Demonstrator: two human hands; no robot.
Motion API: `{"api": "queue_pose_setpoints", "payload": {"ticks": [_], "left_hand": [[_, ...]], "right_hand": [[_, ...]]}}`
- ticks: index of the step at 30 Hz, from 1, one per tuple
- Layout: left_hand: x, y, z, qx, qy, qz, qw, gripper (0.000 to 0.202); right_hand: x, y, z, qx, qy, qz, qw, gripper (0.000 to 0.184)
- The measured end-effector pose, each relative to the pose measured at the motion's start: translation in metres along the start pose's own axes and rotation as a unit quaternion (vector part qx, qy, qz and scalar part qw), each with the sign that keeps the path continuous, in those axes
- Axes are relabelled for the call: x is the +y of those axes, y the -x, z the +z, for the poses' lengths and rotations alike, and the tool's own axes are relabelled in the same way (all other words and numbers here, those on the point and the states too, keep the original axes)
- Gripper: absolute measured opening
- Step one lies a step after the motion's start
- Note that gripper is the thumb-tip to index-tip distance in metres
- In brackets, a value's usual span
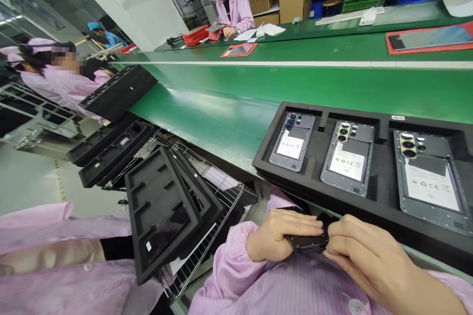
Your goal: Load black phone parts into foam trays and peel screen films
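Observation:
Close to my body, my left hand and my right hand hold a dark phone between them. Its near edge shows small light dots; my fingers hide most of the rest. The left fingers lie flat across its top, while the right fingers curl over the other end. Just beyond my hands is a black foam tray. Three phones without back covers lie in its slots: a left one, a middle one and a right one, each with a white label and camera rings.
Black trays are stacked on a wire rack at my left. A green conveyor belt runs across, with red-backed panels beyond it. A co-worker in pink handles something opposite; others work at the far left.

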State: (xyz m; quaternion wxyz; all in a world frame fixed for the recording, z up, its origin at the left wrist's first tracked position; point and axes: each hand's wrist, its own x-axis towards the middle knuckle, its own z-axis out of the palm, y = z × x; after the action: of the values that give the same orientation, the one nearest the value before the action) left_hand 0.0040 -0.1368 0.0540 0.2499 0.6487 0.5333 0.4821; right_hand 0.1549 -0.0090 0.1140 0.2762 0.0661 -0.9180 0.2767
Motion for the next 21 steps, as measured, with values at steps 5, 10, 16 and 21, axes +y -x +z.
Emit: {"api": "queue_pose_setpoints", "payload": {"ticks": [5,10,16,21], "left_hand": [[0.003,-0.003,-0.003,-0.021,0.014,0.016,1.0,0.037],[0.004,-0.003,-0.005,-0.02,0.015,0.038,0.999,0.042],[0.006,-0.001,-0.005,0.001,-0.02,0.022,1.0,0.032],[0.008,-0.003,-0.003,0.023,-0.024,0.032,0.999,0.028]], "right_hand": [[0.002,0.006,-0.001,0.016,0.02,-0.077,0.997,0.03],[0.005,0.015,0.001,0.054,0.041,-0.131,0.989,0.035],[0.005,0.015,-0.001,-0.008,0.005,-0.062,0.998,0.029],[0.008,0.014,-0.001,0.007,0.014,-0.086,0.996,0.037]]}}
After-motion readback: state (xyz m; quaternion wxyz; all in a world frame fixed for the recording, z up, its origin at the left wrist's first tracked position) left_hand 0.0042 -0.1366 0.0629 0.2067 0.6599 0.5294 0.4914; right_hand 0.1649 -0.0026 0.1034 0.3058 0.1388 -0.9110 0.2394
